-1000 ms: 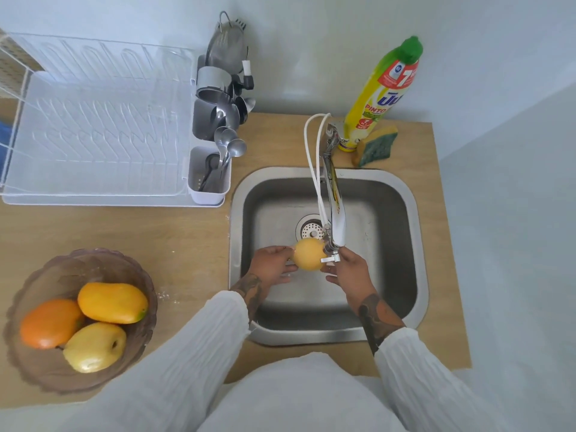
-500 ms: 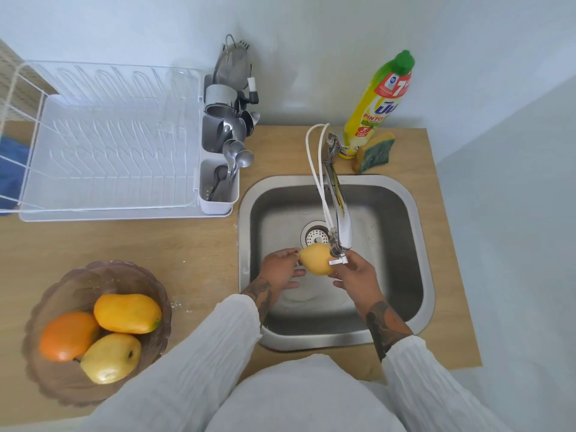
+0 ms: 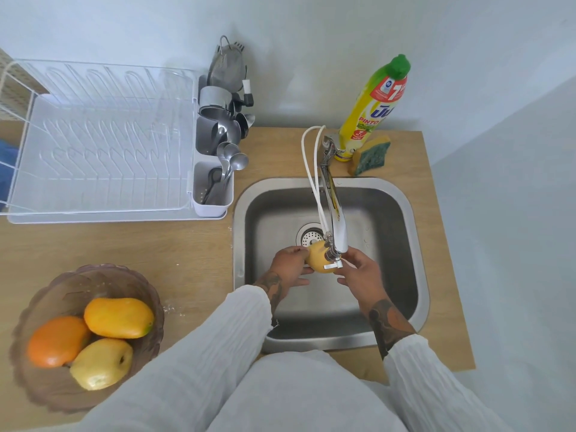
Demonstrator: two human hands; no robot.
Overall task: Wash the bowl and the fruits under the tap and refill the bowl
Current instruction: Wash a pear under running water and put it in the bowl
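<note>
A yellow fruit (image 3: 316, 258) is held under the tap spout (image 3: 338, 232) over the steel sink (image 3: 405, 275). My left hand (image 3: 288, 265) grips its left side. My right hand (image 3: 360, 274) touches its right side, fingers by the small white lever at the spout's end. A brownish glass bowl (image 3: 78, 285) stands on the wooden counter at the lower left. It holds an orange (image 3: 56, 341), a mango (image 3: 118, 318) and a yellow apple (image 3: 99, 363).
A white dish rack (image 3: 99, 151) with a cutlery holder (image 3: 212, 188) stands at the back left. A yellow dish-soap bottle (image 3: 374, 110) and a sponge (image 3: 371, 155) stand behind the sink. The drain (image 3: 308, 233) lies beyond the fruit.
The view has tilted slightly, so everything sits lower in frame. Both hands stay on the yellow fruit under the spout and have turned it a little.
</note>
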